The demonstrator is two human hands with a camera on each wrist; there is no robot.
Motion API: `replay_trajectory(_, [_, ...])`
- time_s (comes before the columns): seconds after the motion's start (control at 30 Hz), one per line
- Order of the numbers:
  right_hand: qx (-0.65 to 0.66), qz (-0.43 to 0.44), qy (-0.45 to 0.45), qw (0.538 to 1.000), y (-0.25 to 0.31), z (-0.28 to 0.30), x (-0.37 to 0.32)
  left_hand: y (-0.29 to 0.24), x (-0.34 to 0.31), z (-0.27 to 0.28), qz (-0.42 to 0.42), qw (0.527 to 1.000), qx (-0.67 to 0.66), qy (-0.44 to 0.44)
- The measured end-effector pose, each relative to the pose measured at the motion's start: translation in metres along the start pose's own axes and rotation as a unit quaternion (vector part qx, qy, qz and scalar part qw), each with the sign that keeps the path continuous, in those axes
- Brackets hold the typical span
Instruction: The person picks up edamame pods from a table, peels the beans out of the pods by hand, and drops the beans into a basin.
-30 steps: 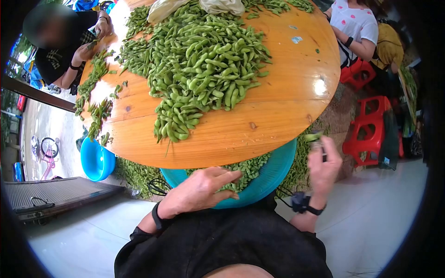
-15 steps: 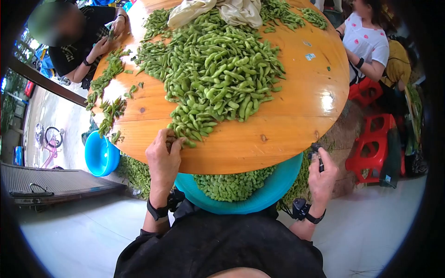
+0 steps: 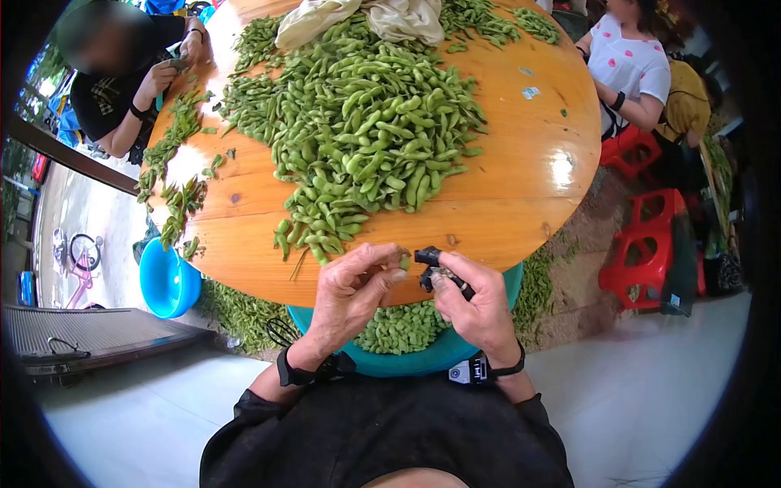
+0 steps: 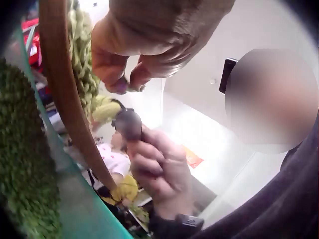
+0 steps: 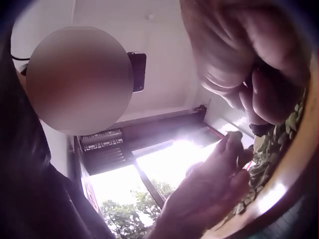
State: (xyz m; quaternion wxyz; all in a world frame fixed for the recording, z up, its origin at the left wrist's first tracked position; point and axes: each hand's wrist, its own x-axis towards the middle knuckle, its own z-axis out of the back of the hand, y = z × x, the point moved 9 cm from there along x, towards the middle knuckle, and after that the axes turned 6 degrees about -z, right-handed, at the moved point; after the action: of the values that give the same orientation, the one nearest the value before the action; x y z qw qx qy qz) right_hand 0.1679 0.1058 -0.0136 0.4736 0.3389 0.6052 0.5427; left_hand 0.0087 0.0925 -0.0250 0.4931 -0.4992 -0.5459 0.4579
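Observation:
Over the table's near edge, my left hand (image 3: pixel 358 289) pinches a green edamame pod (image 3: pixel 404 261) between thumb and fingertips. Facing it, my right hand (image 3: pixel 476 301) grips a small black tool (image 3: pixel 429 257), whose dark end stands close to the pod; its exact kind I cannot tell. In the left wrist view the right hand (image 4: pixel 157 167) is below the left hand (image 4: pixel 149 45). A large heap of edamame pods (image 3: pixel 366 122) covers the middle of the wooden table (image 3: pixel 521 187). Beneath both hands, a teal basin (image 3: pixel 508 313) holds many shelled green beans (image 3: pixel 399 328).
A blue basin (image 3: pixel 168 281) stands on the floor at left, near a ribbed metal panel (image 3: pixel 106 337). Red stools (image 3: pixel 647 252) are at right. One person (image 3: pixel 118 89) sits across at left, another (image 3: pixel 630 65) at right. White cloth (image 3: pixel 399 18) lies on the heap.
My left hand goes from above the basin to the table's edge by the heap, then right with a pod. My right hand swings in from the far right with the black tool.

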Motion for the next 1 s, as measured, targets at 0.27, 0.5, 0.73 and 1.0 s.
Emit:
replay_trajectory(0.27, [0.157,-0.045,0.052,0.985,-0.017,-0.009,0.004,0.014,-0.004,-0.015,0.020,0.999,-0.036,0.011])
replay_trajectory(0.5, [0.190,-0.064,0.049,0.979,-0.026,-0.009,0.006,0.004,-0.003,-0.019,-0.051,0.996,0.069,0.015])
replay_trajectory(0.73, [0.280,-0.031,0.107,0.954,-0.027,-0.009,0.001,0.031,-0.005,-0.025,0.159,0.946,-0.277,0.050])
replay_trajectory(1.0, [0.217,-0.047,0.081,0.972,-0.027,-0.004,-0.002,0.034,-0.004,-0.032,0.167,0.956,-0.229,0.082])
